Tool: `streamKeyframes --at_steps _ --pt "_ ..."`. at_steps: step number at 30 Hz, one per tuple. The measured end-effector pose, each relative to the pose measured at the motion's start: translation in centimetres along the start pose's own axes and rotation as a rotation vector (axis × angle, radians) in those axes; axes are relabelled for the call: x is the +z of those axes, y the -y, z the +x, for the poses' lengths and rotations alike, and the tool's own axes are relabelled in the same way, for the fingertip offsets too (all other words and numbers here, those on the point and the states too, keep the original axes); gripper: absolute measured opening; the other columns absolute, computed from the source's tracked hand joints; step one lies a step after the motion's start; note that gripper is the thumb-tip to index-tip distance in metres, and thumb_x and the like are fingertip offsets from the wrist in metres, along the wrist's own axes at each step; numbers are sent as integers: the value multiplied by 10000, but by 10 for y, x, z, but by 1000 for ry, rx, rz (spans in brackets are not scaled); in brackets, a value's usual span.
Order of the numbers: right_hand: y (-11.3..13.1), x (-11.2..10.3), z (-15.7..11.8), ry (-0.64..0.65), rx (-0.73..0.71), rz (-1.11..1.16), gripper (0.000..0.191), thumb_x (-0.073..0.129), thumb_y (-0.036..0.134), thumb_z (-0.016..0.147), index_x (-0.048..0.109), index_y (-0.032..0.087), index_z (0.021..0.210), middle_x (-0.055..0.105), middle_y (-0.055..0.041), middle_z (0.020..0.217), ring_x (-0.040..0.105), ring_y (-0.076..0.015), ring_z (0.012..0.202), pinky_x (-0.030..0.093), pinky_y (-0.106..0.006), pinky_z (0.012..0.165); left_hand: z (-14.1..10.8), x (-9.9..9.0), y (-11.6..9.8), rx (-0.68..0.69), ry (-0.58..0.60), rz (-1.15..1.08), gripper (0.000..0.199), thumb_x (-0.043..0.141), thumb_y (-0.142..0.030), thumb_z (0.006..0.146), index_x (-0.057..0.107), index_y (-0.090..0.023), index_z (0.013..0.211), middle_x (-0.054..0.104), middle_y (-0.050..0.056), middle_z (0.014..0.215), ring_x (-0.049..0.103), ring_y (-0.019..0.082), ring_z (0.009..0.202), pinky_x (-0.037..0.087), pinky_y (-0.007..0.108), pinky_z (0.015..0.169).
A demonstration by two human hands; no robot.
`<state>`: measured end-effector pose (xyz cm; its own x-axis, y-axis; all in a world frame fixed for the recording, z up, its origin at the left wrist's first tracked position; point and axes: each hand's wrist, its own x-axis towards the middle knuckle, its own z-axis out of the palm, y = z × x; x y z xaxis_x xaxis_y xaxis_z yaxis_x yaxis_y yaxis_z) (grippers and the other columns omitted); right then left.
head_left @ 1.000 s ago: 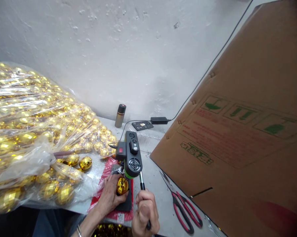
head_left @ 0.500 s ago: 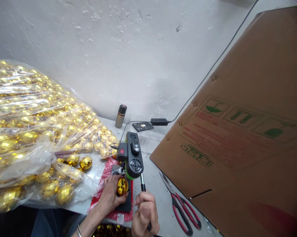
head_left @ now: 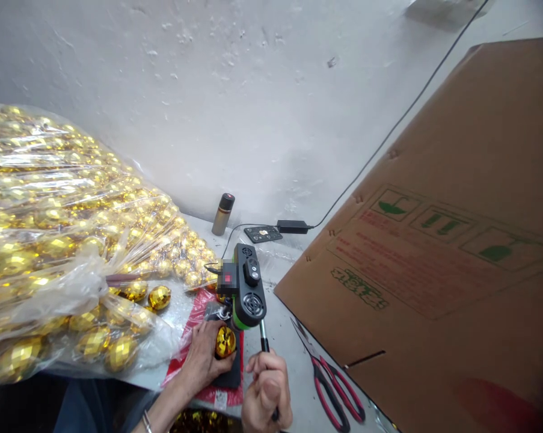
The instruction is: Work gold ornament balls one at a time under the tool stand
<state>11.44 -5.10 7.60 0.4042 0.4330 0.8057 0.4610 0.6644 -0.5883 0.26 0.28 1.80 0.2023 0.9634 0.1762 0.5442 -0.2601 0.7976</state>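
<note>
A shiny gold faceted ball (head_left: 225, 342) sits in the grasp of my left hand (head_left: 202, 355), just in front of a small black and green machine (head_left: 249, 288). My right hand (head_left: 267, 391) is wrapped round the black-gripped metal lever (head_left: 264, 341) that comes from the machine's right side. Under the ball lies the machine's dark base (head_left: 230, 379), on a red plastic sheet (head_left: 201, 304). How the ball meets the machine is hidden behind the machine's head.
At left, a large clear bag (head_left: 50, 198) bulges with gold balls; loose ones (head_left: 159, 297) lie by its mouth. Red-handled scissors (head_left: 337, 391) rest beside a tall cardboard box (head_left: 415, 240). Behind stand a bottle (head_left: 223, 214), a remote (head_left: 263, 234) and a power adapter (head_left: 293, 227).
The view has shifted slightly. Both hands keep their holds on the ball and the lever, with no clear movement against the machine.
</note>
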Motion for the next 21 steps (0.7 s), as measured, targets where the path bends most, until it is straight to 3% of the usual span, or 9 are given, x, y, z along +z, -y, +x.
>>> streamKeyframes --at_steps 7,17,21 --pt "-2 2 -2 -51 6 15 436 408 313 1144 489 230 723 540 42 711 549 -136 617 482 -355 783 1 2 0 -6 15 3 503 758 -253 727 697 -175 1220 787 137 1143 713 389 1117 512 565 1026" --pt "-20 4 -23 -19 -62 -28 428 381 252 1141 485 225 726 557 42 744 571 -117 627 486 -328 797 -1 7 6 25 1 -9 495 793 -308 763 705 -210 1240 786 128 1193 710 390 1148 521 547 1021" --pt "-7 -5 -4 52 -65 -28 410 438 229 1116 503 222 711 571 30 715 551 -117 594 454 -276 643 3 8 6 26 -3 1 494 775 -267 753 704 -197 1237 789 125 1164 715 389 1146 528 558 1021"
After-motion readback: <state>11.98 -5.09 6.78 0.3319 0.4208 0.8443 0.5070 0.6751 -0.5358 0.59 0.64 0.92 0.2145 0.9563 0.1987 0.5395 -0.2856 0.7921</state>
